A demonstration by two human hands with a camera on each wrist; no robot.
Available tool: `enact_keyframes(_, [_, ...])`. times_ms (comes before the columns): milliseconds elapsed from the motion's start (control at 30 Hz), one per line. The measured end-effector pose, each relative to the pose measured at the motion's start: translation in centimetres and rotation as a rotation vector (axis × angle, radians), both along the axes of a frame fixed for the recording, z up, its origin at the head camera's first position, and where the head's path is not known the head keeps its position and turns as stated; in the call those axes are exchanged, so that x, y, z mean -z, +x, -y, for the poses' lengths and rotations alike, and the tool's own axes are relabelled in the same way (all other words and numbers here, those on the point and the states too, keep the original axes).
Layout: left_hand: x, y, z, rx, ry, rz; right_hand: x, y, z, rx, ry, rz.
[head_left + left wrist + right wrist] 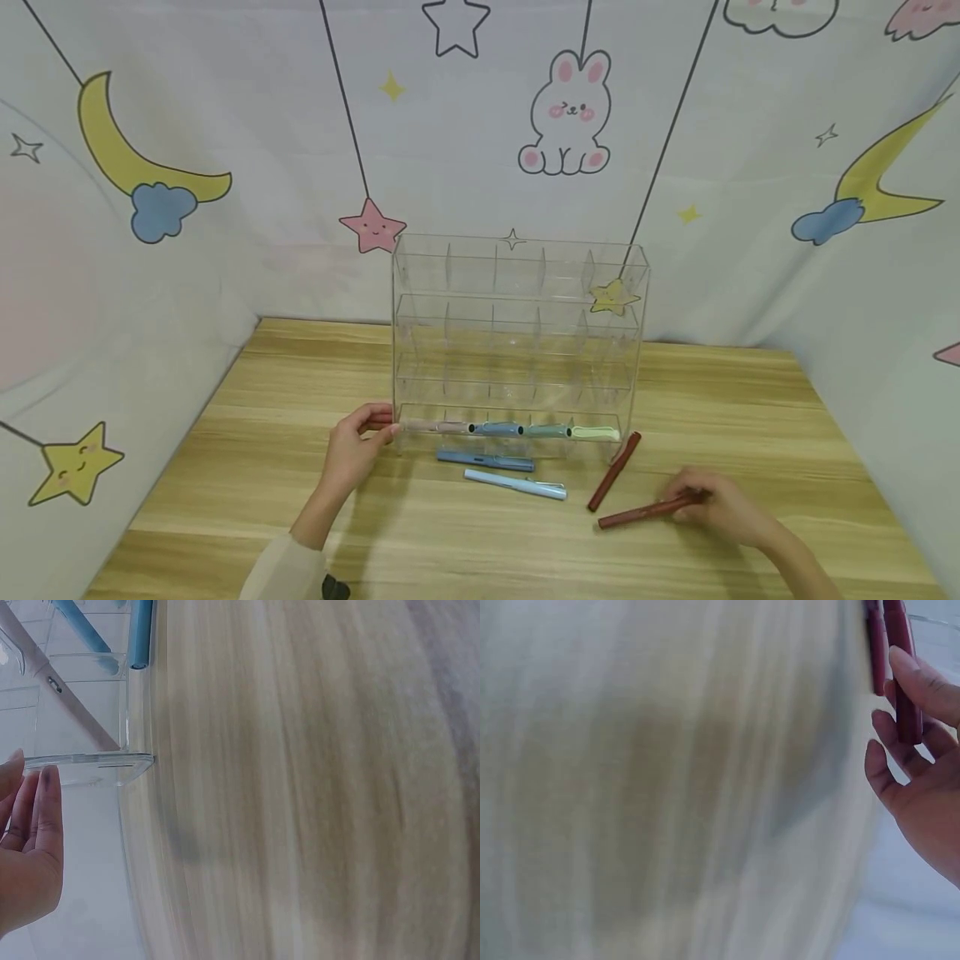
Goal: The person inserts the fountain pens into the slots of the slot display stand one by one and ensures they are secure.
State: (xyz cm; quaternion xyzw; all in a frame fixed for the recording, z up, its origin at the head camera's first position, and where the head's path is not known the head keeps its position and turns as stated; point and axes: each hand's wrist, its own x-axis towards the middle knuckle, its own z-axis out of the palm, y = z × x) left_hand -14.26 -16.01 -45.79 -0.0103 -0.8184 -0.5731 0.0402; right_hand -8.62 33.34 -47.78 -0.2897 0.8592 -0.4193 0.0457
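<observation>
A clear acrylic display rack stands on the wooden table. My left hand holds its lower left edge, thumb at the front and fingers against the side panel. My right hand pinches a dark red pen between thumb and fingers, right of the rack; its far end points left. A second dark red pen leans or lies by the rack's lower right corner. In the bottom tier, a row holds a pale pinkish pen, a blue pen, a green pen and a light green pen.
Before the rack lie a darker blue pen and a light blue pen. The rack's upper tiers have divided compartments. A white cloth backdrop with cartoon prints surrounds the wooden table at the back and sides.
</observation>
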Motion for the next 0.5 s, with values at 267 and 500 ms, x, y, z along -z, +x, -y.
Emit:
enact_keyframes(267, [0.0,0.0,0.0,-0.005,-0.007,0.007,-4.6,0.1,0.0,0.016,-0.097,-0.019])
enact_keyframes(500, [-0.1,0.1,0.0,0.002,-0.014,0.004,-8.5,-0.3,1.3,0.183,-0.051,-0.201])
